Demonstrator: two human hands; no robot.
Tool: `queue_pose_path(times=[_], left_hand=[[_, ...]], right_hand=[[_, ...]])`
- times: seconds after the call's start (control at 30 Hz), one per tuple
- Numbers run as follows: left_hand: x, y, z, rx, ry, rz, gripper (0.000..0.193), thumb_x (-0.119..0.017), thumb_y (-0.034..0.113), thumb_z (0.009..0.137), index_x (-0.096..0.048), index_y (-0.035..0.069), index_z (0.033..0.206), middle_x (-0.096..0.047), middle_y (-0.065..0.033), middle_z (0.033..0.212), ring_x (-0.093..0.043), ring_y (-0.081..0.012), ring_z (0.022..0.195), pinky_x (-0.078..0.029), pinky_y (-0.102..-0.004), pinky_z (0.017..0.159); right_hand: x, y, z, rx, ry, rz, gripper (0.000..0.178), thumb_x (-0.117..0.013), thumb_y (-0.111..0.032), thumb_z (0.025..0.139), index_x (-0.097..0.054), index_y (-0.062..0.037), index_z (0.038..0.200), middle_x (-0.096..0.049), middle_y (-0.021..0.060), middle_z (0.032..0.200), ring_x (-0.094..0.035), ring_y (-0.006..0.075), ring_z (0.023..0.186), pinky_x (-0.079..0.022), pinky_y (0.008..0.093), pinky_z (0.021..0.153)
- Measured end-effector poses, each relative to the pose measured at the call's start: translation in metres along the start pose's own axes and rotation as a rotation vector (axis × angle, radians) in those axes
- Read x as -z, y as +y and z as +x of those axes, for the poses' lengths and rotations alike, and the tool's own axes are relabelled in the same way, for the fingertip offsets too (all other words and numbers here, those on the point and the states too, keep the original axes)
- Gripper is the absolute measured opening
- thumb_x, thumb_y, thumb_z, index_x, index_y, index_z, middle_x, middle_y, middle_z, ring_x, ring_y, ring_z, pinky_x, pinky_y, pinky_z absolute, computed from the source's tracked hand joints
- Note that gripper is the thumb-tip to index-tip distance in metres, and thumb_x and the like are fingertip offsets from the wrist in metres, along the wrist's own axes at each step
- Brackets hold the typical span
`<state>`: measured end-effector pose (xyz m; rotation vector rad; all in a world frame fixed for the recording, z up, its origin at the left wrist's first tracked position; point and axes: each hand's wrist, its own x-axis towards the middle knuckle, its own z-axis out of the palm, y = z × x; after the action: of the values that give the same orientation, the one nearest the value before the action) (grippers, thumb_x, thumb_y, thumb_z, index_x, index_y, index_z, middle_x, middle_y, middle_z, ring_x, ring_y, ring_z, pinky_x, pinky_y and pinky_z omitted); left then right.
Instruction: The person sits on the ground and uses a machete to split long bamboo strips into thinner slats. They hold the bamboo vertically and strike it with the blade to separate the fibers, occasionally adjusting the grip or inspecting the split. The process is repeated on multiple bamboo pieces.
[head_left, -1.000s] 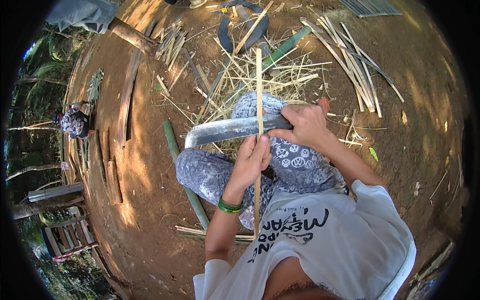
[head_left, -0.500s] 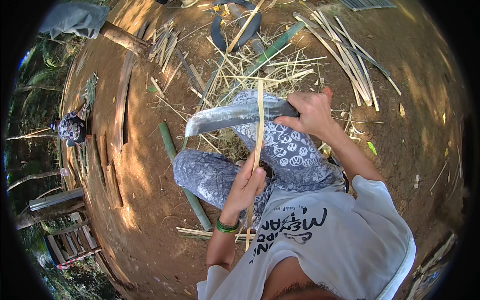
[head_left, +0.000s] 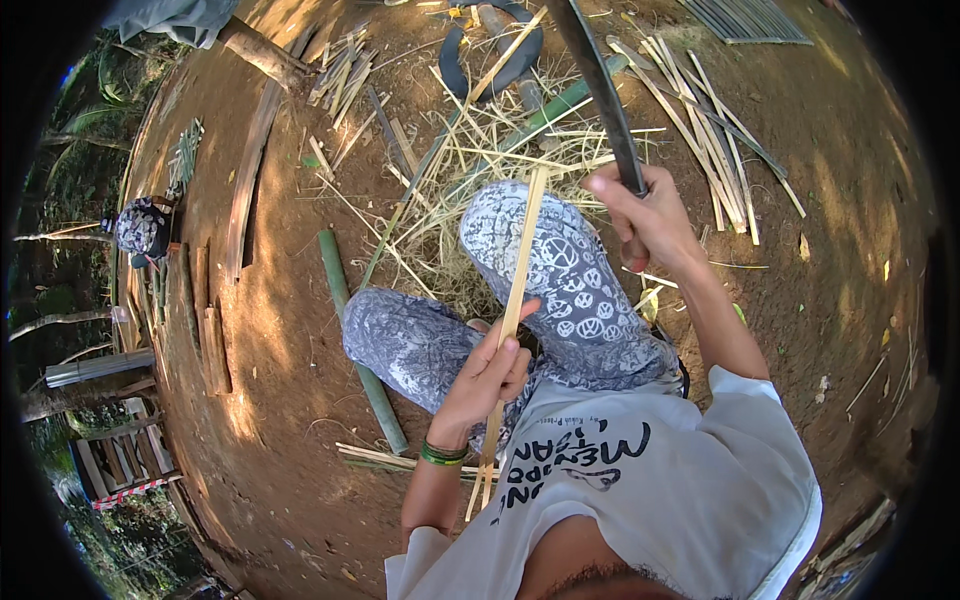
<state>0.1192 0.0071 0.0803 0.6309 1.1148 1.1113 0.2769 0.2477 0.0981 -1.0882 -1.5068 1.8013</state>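
Observation:
My right hand [head_left: 655, 215] is closed round the handle of a machete [head_left: 603, 95], beyond my right knee. Its dark blade points up and away from me, apart from the strip, and its tip runs out of view. Between the thumb and fingers of my left hand [head_left: 488, 380] is a long pale bamboo strip [head_left: 524, 250], its index finger stretched to the right. The strip slants over my right thigh, its far end near the knee. Toward my body its lower part shows two narrow ends beside my shirt.
Bamboo shavings [head_left: 470, 230] heap up beyond my knees, with a green bamboo pole [head_left: 560, 103] across them. Pale strips [head_left: 700, 130] lie at the far right. Another green pole [head_left: 370, 370] lies by my left leg. A person [head_left: 143, 228] sits far left, near planks [head_left: 213, 350].
My right hand has swung the machete from lying across the strip to pointing away from me. The strip stays in my left hand, tilted slightly more to the right at its far end.

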Motion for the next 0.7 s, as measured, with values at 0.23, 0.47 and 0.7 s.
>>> queue_pose_path(times=[0.23, 0.47, 0.7], left_hand=[[-0.003, 0.014, 0.02, 0.01, -0.088, -0.019, 0.058, -0.028, 0.037, 0.11, -0.02, 0.004, 0.157, -0.028, 0.0046, 0.065, -0.026, -0.0054, 0.05, -0.025, -0.0206, 0.047], [0.004, 0.015, 0.027, -0.153, 0.023, -0.039, 0.059, -0.026, 0.036, 0.11, -0.022, -0.002, 0.155, -0.058, -0.0117, 0.098, -0.059, -0.0192, 0.086, -0.05, -0.0304, 0.074], [0.043, 0.075, 0.024, -0.21, -0.01, 0.066, 0.055, -0.026, 0.034, 0.11, -0.038, -0.007, 0.145, -0.06, -0.0076, 0.079, -0.062, -0.0149, 0.064, -0.055, -0.0274, 0.059]], right_hand=[[-0.028, -0.014, -0.008, 0.125, -0.163, 0.062, 0.029, -0.075, -0.027, 0.089, -0.071, 0.0009, 0.096, -0.049, -0.0038, 0.051, -0.037, 0.003, 0.036, -0.025, 0.0231, 0.034], [-0.028, -0.012, 0.009, 0.166, -0.112, 0.119, 0.02, -0.072, -0.02, 0.091, -0.063, -0.0032, 0.099, -0.061, 0.0041, 0.064, -0.046, 0.0034, 0.046, -0.036, 0.0206, 0.041], [-0.026, -0.049, 0.029, 0.291, -0.36, 0.474, 0.017, -0.056, -0.022, 0.096, -0.059, -0.0066, 0.1, -0.071, 0.0228, 0.11, -0.044, 0.0033, 0.048, -0.043, 0.0197, 0.046]])
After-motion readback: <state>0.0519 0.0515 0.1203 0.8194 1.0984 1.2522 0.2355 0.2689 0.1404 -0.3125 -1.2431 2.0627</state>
